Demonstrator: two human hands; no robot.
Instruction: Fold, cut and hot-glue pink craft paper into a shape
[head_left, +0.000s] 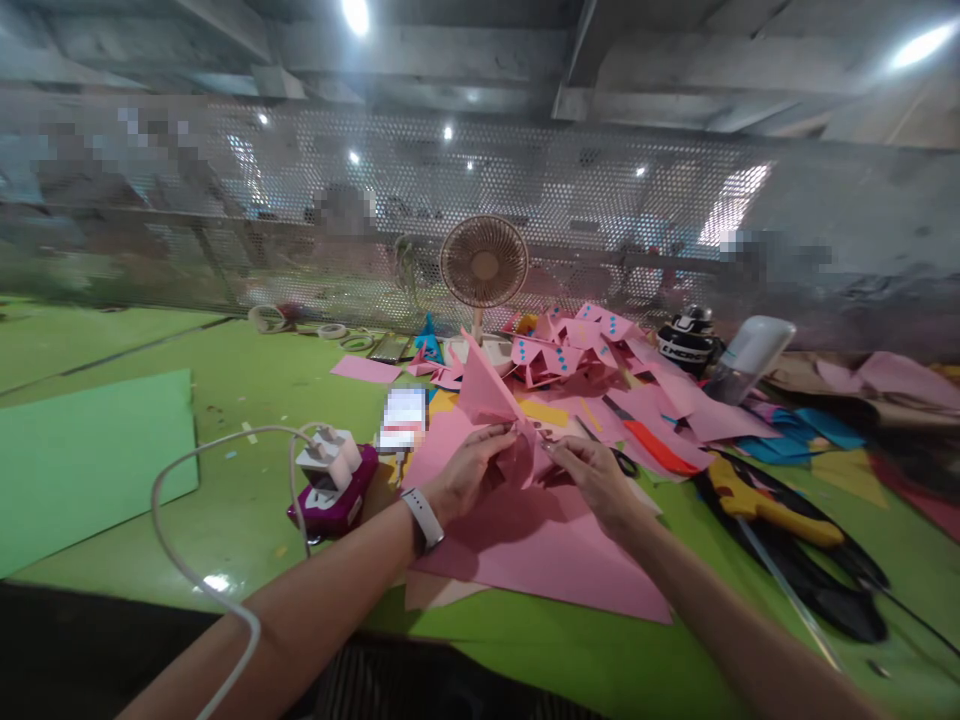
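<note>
pink folded paper (487, 388), sharp tip up, long axis leaning left

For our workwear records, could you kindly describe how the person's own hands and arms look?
The left hand and right hand are gloveless, and the visible forearms are sleeveless. A pale, watch-like band circles the left wrist; the right wrist shows none.
</note>
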